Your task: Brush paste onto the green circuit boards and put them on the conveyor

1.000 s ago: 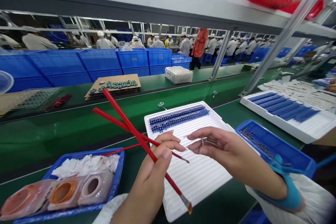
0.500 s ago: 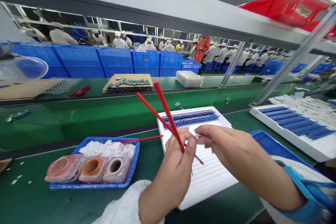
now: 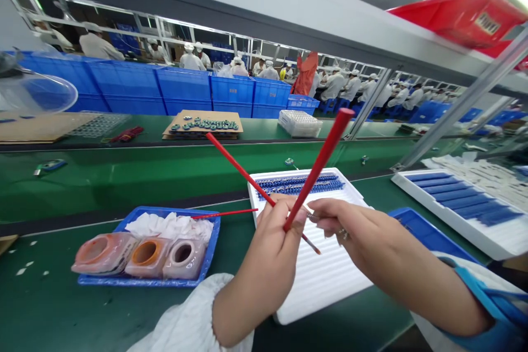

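Note:
My left hand point(image 3: 264, 264) is closed round two red-handled paintbrushes, a thick one point(image 3: 319, 168) pointing up to the right and a thin one point(image 3: 235, 164) leaning left. A bristle tip juts out below the fingers. Opposite it, my right hand point(image 3: 367, 236) pinches a small silvery metal part point(image 3: 312, 215) close to the left fingertips; its exact kind is hard to make out. More small shiny pieces point(image 3: 343, 233) show under the curled right fingers. Both hands are above a ribbed white tray point(image 3: 325, 280), where rows of small blue parts point(image 3: 297, 184) fill the far end.
At left, a blue tray point(image 3: 140, 281) holds three wide-mouthed bottles, white cloth and another red stick. Another white tray point(image 3: 457, 225) with blue strips lies at right, near a blue bin point(image 3: 429, 234). Behind stand cardboard point(image 3: 181, 120) with small round parts and stacked clear trays point(image 3: 299, 124).
The thick brush has swung from leaning left to leaning right as my left hand turned. My right fingers have curled slightly, exposing shiny pieces beneath them. The view has shifted a little.

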Motion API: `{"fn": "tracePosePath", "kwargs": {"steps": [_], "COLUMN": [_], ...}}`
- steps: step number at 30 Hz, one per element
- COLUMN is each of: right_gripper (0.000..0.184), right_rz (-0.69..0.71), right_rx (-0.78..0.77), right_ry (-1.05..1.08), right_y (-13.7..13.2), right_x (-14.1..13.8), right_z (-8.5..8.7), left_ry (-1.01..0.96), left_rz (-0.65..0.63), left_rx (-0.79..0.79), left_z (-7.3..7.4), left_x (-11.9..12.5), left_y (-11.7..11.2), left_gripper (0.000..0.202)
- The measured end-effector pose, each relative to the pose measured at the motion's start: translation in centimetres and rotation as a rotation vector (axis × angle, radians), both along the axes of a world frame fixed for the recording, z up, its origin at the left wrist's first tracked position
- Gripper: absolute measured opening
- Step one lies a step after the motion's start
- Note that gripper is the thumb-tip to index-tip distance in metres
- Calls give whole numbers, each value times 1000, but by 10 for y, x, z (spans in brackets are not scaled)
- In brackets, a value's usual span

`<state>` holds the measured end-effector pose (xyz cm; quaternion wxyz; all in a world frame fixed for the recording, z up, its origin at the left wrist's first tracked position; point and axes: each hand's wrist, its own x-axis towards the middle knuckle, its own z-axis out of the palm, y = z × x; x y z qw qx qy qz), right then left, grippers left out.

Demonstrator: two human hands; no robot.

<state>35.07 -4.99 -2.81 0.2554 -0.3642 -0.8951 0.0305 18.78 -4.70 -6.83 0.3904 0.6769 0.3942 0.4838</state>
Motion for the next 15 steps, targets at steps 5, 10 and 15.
{"fn": "tracePosePath", "kwargs": {"steps": [5, 10, 15], "right_gripper": [24, 41, 39], "right_rz": [-99, -32, 81], "right_rx": [-254, -935, -1280], "right_ry": [161, 486, 742], "right_y": [1, 7, 6], "right_x": [6, 8, 5], "right_z": [4, -2, -8], "left_ry": [31, 74, 99], "left_rz": [43, 65, 38], "left_rx": [-16, -20, -4], "left_z": [-3, -2, -1], "left_x": [1, 3, 2], "left_y": [1, 2, 1], "left_gripper": [27, 21, 17]}}
